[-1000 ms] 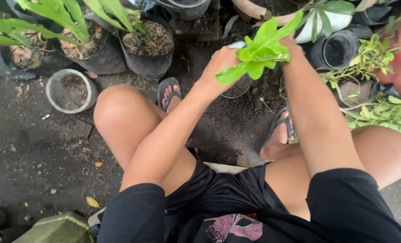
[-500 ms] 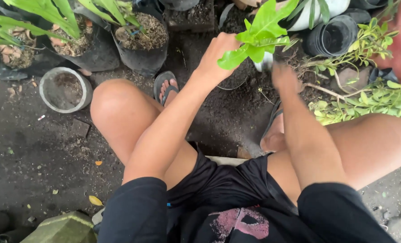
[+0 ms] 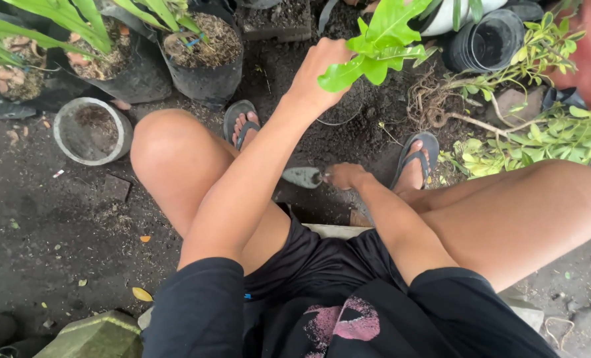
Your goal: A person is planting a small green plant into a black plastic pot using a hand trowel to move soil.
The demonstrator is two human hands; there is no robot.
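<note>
matt metal trowel (image 3: 302,177), glossy leaves (image 3: 378,48)

The green plant (image 3: 381,46) runs off the top edge, and its stem and roots are hidden behind the left hand (image 3: 318,73). The small trowel (image 3: 303,177) handle is buried in the right hand (image 3: 346,176). The black pot (image 3: 487,40) is cropped at the top too.

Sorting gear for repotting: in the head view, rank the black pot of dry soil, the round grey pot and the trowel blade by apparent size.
1. Black pot of dry soil
2. Round grey pot, somewhat smaller
3. Trowel blade, smallest, held by the right hand
</note>
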